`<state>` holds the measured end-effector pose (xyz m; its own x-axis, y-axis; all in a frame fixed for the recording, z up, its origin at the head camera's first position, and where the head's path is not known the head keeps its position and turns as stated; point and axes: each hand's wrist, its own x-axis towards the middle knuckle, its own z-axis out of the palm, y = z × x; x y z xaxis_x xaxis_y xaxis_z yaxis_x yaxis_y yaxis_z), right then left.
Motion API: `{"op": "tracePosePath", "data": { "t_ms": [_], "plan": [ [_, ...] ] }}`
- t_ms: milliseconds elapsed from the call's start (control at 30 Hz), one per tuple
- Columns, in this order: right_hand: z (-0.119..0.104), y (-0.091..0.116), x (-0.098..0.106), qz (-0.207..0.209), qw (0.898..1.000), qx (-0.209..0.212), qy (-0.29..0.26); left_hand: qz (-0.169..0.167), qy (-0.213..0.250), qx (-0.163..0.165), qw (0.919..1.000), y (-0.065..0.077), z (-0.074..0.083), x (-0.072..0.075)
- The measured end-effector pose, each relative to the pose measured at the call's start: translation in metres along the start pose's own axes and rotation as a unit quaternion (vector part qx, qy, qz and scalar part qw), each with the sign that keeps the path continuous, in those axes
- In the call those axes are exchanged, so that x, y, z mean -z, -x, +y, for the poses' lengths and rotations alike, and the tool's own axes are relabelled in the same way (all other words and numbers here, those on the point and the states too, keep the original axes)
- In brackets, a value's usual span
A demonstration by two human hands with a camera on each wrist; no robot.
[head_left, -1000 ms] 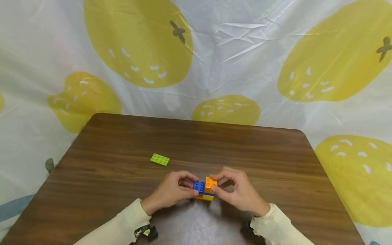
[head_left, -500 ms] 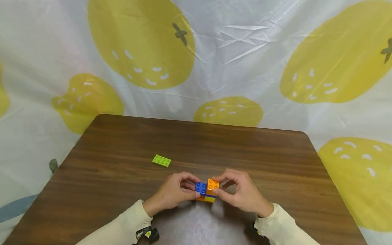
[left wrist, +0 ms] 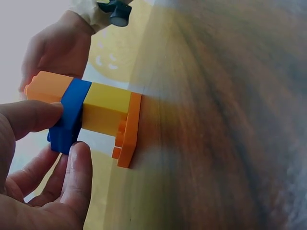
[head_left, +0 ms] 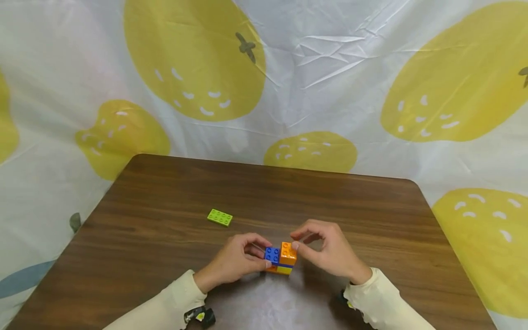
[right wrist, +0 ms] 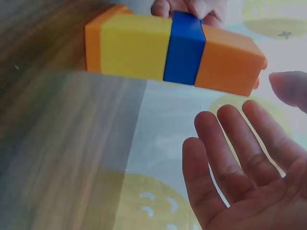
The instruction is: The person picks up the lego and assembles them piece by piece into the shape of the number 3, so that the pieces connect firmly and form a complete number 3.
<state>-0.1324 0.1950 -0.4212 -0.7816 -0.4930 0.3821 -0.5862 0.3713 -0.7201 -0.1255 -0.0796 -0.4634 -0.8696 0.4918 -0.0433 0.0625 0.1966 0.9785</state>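
stack: upright on the near half of the counter [head_left: 346, 201], about midway between its left and right edges; base looks set down, but full contact is hard to confirm.
base: orange plate [left wrist: 128, 132], lowest layer, bare studs at the end toward the counter's left edge.
second layer: yellow brick [right wrist: 135, 46], on the base at the end toward the counter's right edge.
third layer: blue brick [head_left: 272, 254], on the yellow one, overhanging toward the counter's left edge; open gap between overhang and base; studs up on that half.
top: orange brick [head_left: 288, 253], seated on the blue brick, directly over the yellow one, studs up.
left hand: [head_left: 233, 260] fingers narrowed, pinching the blue brick at its overhanging end, thumb on the near side.
right hand: [head_left: 327, 247] fingers spread, holding nothing; just beside the top orange brick, a clear gap in the right wrist view, thumb nearest the studs.
green plate: [head_left: 220, 217] flat, studs up, two rows of four; left of centre, farther from the near side than the stack, well clear of the far left corner.
backdrop: white cloth [head_left: 321, 101] with yellow fruit prints, behind the counter's far edge.
sleeves: cream sleeves [head_left: 158, 300], both arms, dark gear at the wrists.
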Motion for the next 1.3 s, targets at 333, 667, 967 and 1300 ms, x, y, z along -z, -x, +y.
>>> {"op": "tracePosePath", "data": {
  "t_ms": [333,667,967,1300],
  "plan": [
    [0.007,-0.021,0.001,0.006,1.0,-0.02,0.01,0.004,-0.005,-0.002,1.0,0.001,0.001,0.003],
    [0.012,-0.042,-0.008,-0.011,0.999,-0.044,0.011,-0.002,0.011,0.004,0.9999,0.0,-0.001,0.002],
    [0.016,-0.061,-0.018,-0.026,0.999,-0.03,0.036,-0.003,-0.002,-0.001,1.0,0.0,0.001,0.002],
    [0.02,-0.083,-0.026,-0.044,0.999,-0.019,0.022,0.0,-0.002,0.0,1.0,0.002,0.001,0.002]
  ]
}}
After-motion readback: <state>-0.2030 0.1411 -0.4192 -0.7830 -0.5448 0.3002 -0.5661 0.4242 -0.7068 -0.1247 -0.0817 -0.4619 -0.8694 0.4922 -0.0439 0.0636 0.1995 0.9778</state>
